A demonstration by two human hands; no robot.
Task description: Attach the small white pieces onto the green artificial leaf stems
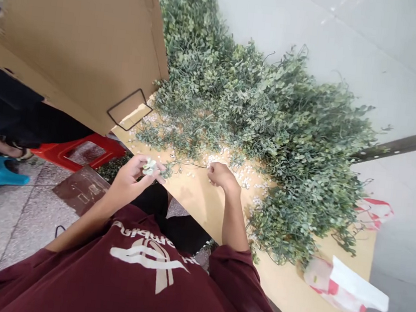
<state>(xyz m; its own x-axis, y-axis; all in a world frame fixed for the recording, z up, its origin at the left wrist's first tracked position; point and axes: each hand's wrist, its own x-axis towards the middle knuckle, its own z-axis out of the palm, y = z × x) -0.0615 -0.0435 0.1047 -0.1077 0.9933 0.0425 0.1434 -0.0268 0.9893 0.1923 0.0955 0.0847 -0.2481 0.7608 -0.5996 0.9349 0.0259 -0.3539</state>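
My left hand (135, 172), at the near edge of the board, has its fingers curled round a pale green leafy sprig (149, 167). A thin dark stem (194, 164) runs across the board from beside the left fingers toward my right hand (223, 175). The right hand is closed over scattered small white pieces (244, 181), and its fingertips hide whatever they pinch. Beyond both hands spreads a big heap of artificial greenery (260, 97) with small leaves and wiry stems. A thinner strand of greenery (172, 139) lies just past the left hand.
A large cardboard box (82, 36) stands at the left, with a black wire frame (129, 109) by its corner. Red-and-white plastic (343, 291) lies on the yellowish tabletop (289, 295). Red (77, 151) and blue stools (6, 173) stand left, near another person's hand (2, 145).
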